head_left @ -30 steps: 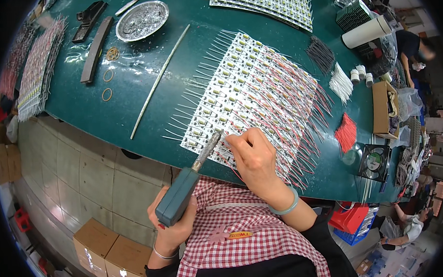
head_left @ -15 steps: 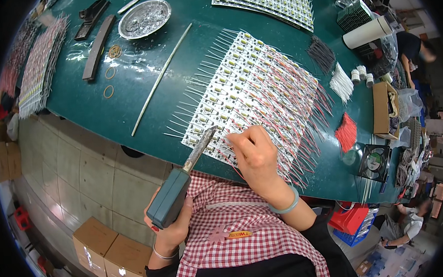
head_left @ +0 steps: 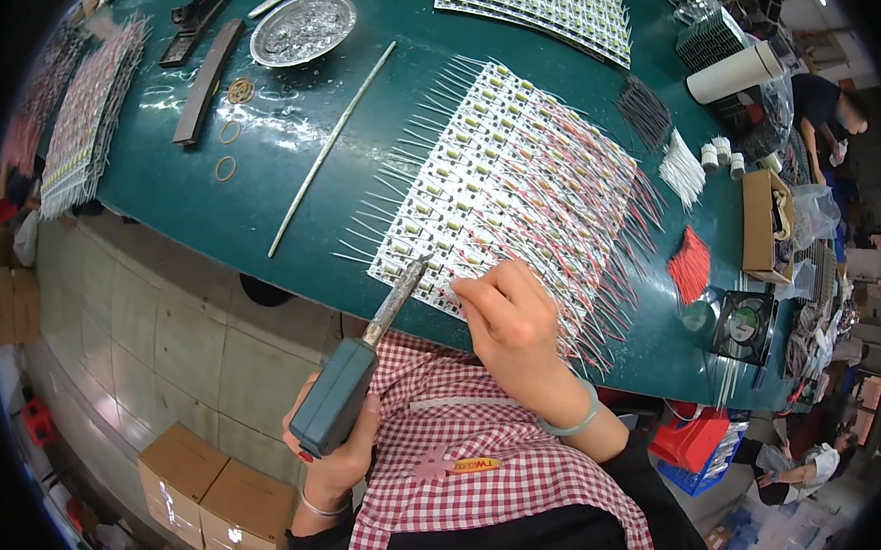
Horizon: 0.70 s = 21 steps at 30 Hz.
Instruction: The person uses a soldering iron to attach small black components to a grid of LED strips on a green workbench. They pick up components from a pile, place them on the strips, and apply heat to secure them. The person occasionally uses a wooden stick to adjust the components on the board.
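My left hand (head_left: 337,435) is wrapped round the dark green handle of a soldering iron (head_left: 339,395). Its long, crusted metal tip points up and right, at the near left part of a panel of small white circuit boards (head_left: 456,190). Yellowish components sit in rows on the panel. White wires stick out along its left edge, and red and white wires (head_left: 596,207) cover its right side. My right hand (head_left: 514,316) is closed in a pinch over the panel's near edge, just right of the iron's tip. What its fingertips hold is too small to make out.
Left of the panel lie a thin rod (head_left: 332,146), rubber bands (head_left: 226,168) and a metal dish (head_left: 303,29). Bundles of black (head_left: 643,108), white (head_left: 682,170) and red wires (head_left: 689,265) lie right, near a small fan (head_left: 744,327). More panels (head_left: 536,11) are stacked at the back.
The view has shifted slightly. The iron's tip and my right fingertips have moved a little toward the panel's near edge. Both hands keep their closed grip.
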{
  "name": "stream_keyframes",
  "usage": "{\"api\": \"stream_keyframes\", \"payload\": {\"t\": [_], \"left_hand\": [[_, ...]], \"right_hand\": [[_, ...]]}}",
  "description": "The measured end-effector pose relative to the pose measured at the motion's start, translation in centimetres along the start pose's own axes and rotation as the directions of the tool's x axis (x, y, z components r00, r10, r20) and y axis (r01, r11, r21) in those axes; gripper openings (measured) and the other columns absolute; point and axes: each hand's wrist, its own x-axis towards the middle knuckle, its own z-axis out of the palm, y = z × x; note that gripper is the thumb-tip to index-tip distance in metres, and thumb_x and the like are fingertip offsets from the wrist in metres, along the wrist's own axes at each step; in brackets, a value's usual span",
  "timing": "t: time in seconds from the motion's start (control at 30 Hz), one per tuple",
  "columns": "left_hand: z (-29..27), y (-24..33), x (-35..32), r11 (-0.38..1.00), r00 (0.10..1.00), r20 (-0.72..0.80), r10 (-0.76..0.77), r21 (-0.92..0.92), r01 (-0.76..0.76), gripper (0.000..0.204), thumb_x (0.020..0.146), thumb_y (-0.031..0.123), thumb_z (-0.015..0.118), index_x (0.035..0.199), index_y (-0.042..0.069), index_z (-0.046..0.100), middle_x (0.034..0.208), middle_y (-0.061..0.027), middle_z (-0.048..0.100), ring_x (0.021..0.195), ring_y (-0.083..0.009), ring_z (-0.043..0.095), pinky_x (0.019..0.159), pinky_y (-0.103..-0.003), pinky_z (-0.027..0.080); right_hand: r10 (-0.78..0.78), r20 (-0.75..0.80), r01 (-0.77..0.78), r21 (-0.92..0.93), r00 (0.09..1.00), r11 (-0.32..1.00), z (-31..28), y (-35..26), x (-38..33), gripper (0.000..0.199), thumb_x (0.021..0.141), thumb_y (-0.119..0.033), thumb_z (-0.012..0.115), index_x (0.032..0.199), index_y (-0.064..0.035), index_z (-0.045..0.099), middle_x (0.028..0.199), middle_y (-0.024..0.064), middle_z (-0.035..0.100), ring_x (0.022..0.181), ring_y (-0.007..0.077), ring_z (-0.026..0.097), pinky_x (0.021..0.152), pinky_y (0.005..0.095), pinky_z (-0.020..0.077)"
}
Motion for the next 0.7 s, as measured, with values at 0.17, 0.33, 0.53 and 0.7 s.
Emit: {"api": "stream_keyframes", "payload": {"t": [0.17, 0.33, 0.53, 0.7], "left_hand": [[-0.32, 0.42, 0.13, 0.998, 0.996, 0.087, -0.014, 0.066, 0.008, 0.022, 0.074, -0.002, 0.077, 0.095, -0.006, 0.070, 0.090, -0.0146, 0.067, 0.072, -0.0218, 0.066, 0.063, -0.031, 0.052], [-0.28, 0.34, 0.10, 0.996, 0.993, 0.119, -0.002, 0.084, -0.008, 0.022, 0.073, -0.002, 0.076, 0.094, -0.005, 0.069, 0.090, -0.0147, 0.067, 0.072, -0.0233, 0.067, 0.063, -0.031, 0.052], [-0.15, 0.30, 0.34, 0.993, 0.989, 0.146, 0.017, 0.110, -0.034, 0.019, 0.073, -0.002, 0.076, 0.090, -0.004, 0.069, 0.087, -0.0137, 0.067, 0.071, -0.0223, 0.066, 0.062, -0.031, 0.052], [0.17, 0.59, 0.61, 0.995, 0.991, 0.129, 0.020, 0.095, -0.032, 0.016, 0.073, -0.003, 0.075, 0.087, -0.003, 0.069, 0.085, -0.0133, 0.066, 0.067, -0.0212, 0.065, 0.058, -0.030, 0.050]], "right_hand": [[0.005, 0.000, -0.005, -0.035, 1.000, 0.999, 1.20, 1.10, -0.56, 0.017, 0.076, 0.003, 0.073, 0.091, -0.0041, 0.068, 0.076, 0.0074, 0.052, 0.071, 0.0250, 0.056, 0.060, 0.0376, 0.0456], [0.003, 0.006, -0.002, -0.048, 1.000, 0.999, 1.24, 1.07, -0.62, 0.017, 0.077, 0.003, 0.072, 0.092, -0.0037, 0.068, 0.076, 0.0077, 0.051, 0.071, 0.0254, 0.056, 0.061, 0.0374, 0.0459], [-0.010, 0.008, 0.011, -0.064, 1.000, 0.998, 1.37, 1.15, -0.51, 0.017, 0.077, 0.003, 0.071, 0.092, -0.0031, 0.068, 0.077, 0.0079, 0.050, 0.072, 0.0257, 0.055, 0.062, 0.0373, 0.0458], [-0.013, 0.030, 0.015, -0.071, 0.999, 0.997, 1.35, 1.19, -0.49, 0.016, 0.077, 0.003, 0.070, 0.092, -0.0026, 0.068, 0.077, 0.0082, 0.049, 0.072, 0.0261, 0.055, 0.062, 0.0379, 0.0460]]}}
